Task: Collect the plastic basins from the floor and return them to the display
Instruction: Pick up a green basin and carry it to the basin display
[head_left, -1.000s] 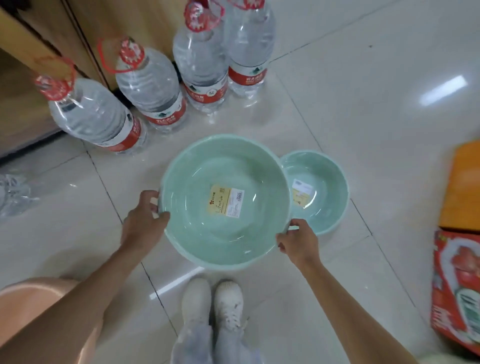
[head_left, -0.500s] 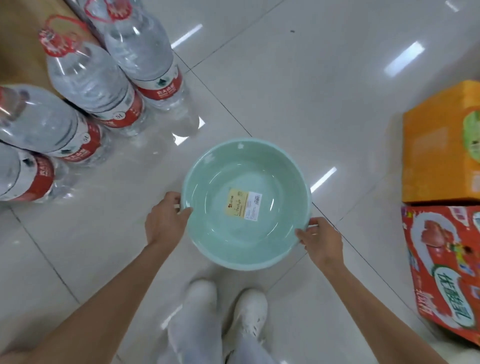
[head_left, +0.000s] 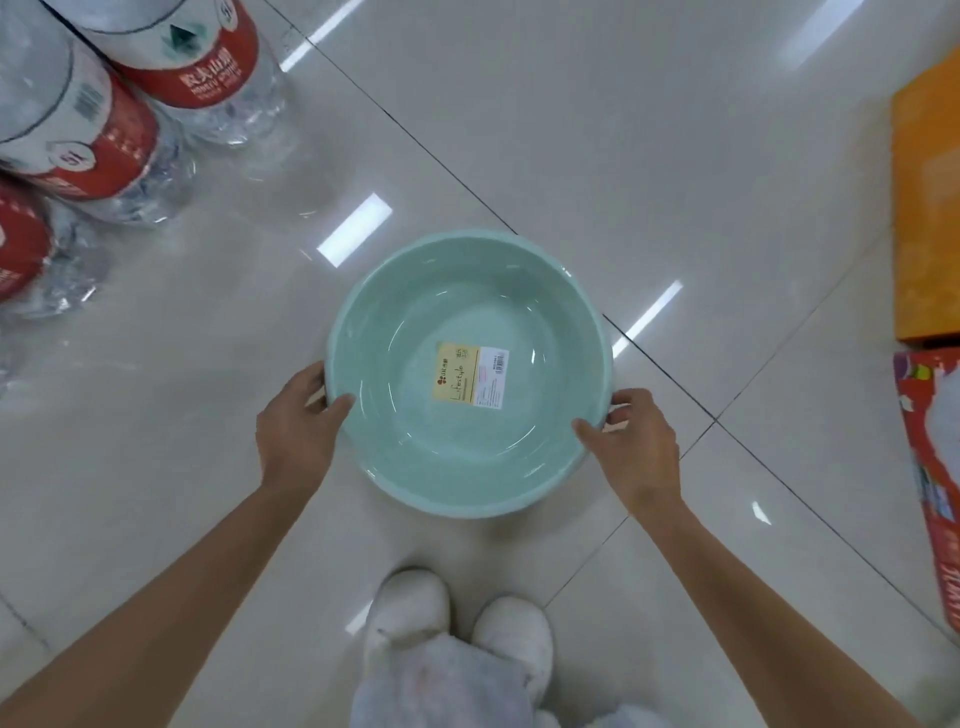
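Observation:
A pale green plastic basin (head_left: 415, 457) with a yellow and white label on its bottom is held level above the tiled floor, in front of me. My left hand (head_left: 296, 431) grips its left rim, thumb inside the bowl. My right hand (head_left: 636, 441) grips the right rim the same way. No other basin is in view.
Large water bottles with red labels (head_left: 119, 119) stand at the upper left. An orange box (head_left: 924, 208) and a red printed carton (head_left: 930, 467) line the right edge. My white shoes (head_left: 457, 629) are just below the basin. Glossy white floor tiles (head_left: 597, 130) stretch ahead.
Holding the green basin in both hands, I have turned right: the bottles slid to the left, and the smaller green basin and the pink basin have left the view.

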